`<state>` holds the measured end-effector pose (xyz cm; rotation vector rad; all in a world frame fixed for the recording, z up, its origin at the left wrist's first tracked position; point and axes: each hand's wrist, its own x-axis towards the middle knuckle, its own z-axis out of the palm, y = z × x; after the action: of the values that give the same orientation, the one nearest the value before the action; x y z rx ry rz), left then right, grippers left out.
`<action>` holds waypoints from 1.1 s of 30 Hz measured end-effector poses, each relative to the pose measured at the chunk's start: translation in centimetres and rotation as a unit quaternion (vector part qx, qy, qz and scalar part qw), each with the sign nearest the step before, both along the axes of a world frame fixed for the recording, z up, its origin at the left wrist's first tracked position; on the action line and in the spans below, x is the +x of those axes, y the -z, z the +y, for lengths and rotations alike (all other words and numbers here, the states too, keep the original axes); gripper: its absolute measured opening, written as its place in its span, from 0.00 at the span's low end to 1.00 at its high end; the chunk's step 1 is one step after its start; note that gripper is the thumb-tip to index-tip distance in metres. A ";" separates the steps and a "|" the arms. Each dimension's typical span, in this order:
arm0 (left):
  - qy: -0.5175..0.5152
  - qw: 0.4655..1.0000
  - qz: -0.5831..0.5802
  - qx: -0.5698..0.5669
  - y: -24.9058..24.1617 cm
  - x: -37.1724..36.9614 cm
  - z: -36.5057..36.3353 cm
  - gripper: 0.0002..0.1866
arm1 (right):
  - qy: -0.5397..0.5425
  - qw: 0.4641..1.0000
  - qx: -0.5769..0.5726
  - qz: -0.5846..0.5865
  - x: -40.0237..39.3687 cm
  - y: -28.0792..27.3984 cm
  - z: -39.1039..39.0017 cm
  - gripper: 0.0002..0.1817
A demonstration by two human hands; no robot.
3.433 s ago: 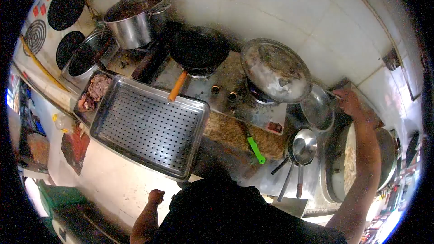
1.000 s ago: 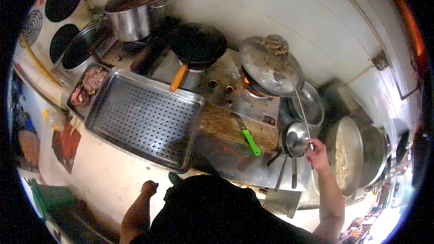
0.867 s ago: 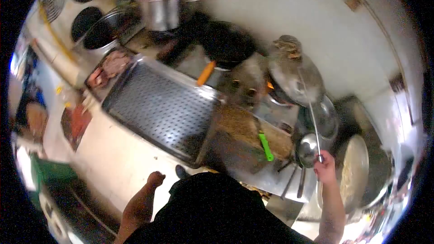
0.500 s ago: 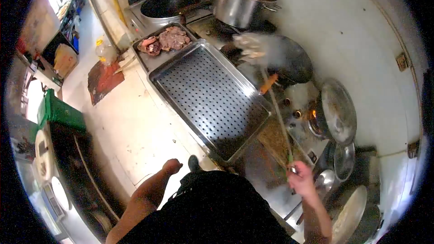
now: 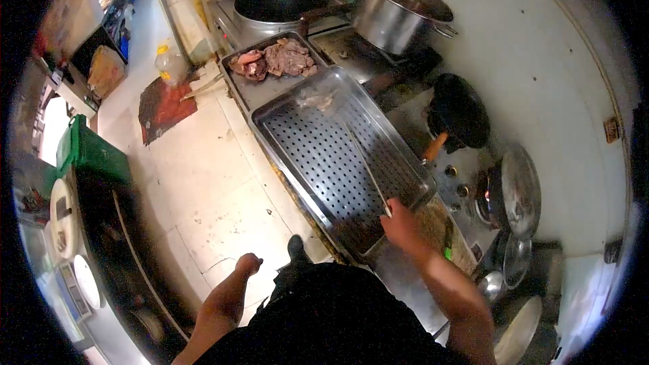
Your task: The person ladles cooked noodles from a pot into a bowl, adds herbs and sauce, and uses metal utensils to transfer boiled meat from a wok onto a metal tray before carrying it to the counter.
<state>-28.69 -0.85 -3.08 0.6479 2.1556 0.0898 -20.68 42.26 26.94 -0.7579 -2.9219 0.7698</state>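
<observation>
My right hand (image 5: 400, 224) is wrapped round the thin handle of a long-handled cooking tool (image 5: 367, 169). The tool reaches across a perforated metal tray (image 5: 331, 176). At its far end, over the tray's upper part, is a pale, steaming lump of food (image 5: 318, 100); the tool's head is hidden or blurred there. My left hand (image 5: 249, 263) hangs low over the floor with its fingers curled closed, apart from every object, and nothing shows in it.
Cooked meat (image 5: 287, 57) lies on a smaller tray beyond. A steel pot (image 5: 399, 17) and a deep round vat (image 5: 280, 1) stand at the back. A black wok (image 5: 460, 111) with an orange handle sits right, near a lit burner (image 5: 488, 196). A green bin (image 5: 94, 152) stands left.
My right hand has swung the tool leftward, carrying the pale food from the steaming wok to above the perforated tray. My left hand stays low and closed. The view has shifted somewhat.
</observation>
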 end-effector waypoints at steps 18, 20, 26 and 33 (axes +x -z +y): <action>0.099 0.979 0.053 0.167 -7.4 -4.8 8.4 0.11 | -0.063 0.958 -0.182 -0.212 -6.5 -18.4 3.3 0.17; 0.079 0.988 0.036 0.129 -7.7 -4.5 8.7 0.12 | -0.060 0.962 -0.163 -0.211 -6.2 -19.1 2.7 0.18; 0.179 0.970 0.066 0.154 -2.8 -3.7 5.9 0.21 | -0.024 0.958 -0.134 -0.251 2.3 -23.7 2.2 0.20; 0.078 0.996 -0.010 0.032 0.0 -3.7 6.1 0.23 | 0.156 0.910 -0.367 -0.112 13.0 -24.1 3.0 0.23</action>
<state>-32.39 5.27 -3.05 0.8457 2.0828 0.0804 -7.70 45.28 51.05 -1.3855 -2.5182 1.8705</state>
